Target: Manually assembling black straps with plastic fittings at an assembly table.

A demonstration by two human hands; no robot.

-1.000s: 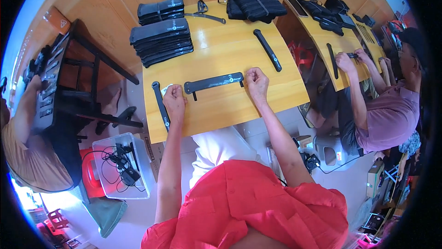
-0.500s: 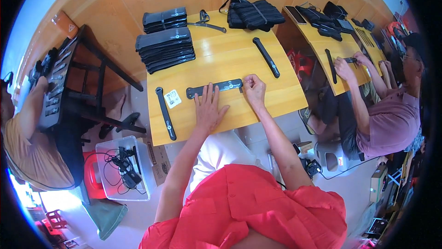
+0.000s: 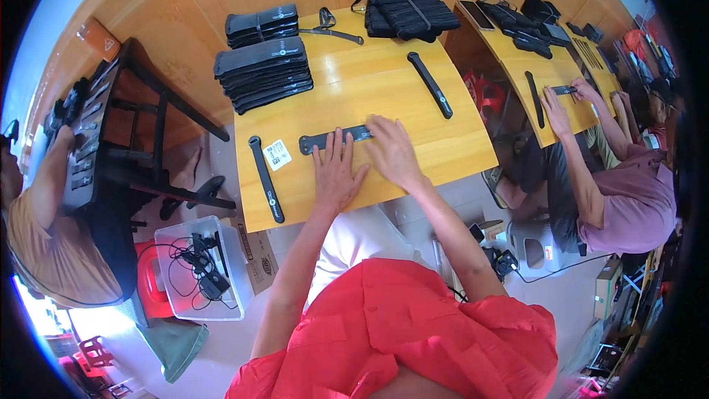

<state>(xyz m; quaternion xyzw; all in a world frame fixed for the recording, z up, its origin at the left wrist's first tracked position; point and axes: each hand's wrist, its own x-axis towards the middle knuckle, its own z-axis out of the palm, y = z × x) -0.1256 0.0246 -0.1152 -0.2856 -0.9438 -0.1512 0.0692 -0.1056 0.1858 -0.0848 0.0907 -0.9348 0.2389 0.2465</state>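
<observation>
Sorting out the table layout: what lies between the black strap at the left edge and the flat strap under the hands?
A small white label lies between the left strap and the flat strap, seen in the head view.

Left hand (image 3: 336,174) flat on yellow counter (image 3: 384,93), fingers touching black strap (image 3: 334,138); right hand (image 3: 394,152) pressing strap's right end. White label (image 3: 278,154) just left.

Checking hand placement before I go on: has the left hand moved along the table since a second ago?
Yes. The left hand has slid rightward, away from the black strip near the table's left edge, and now rests flat beside the right hand.
</observation>
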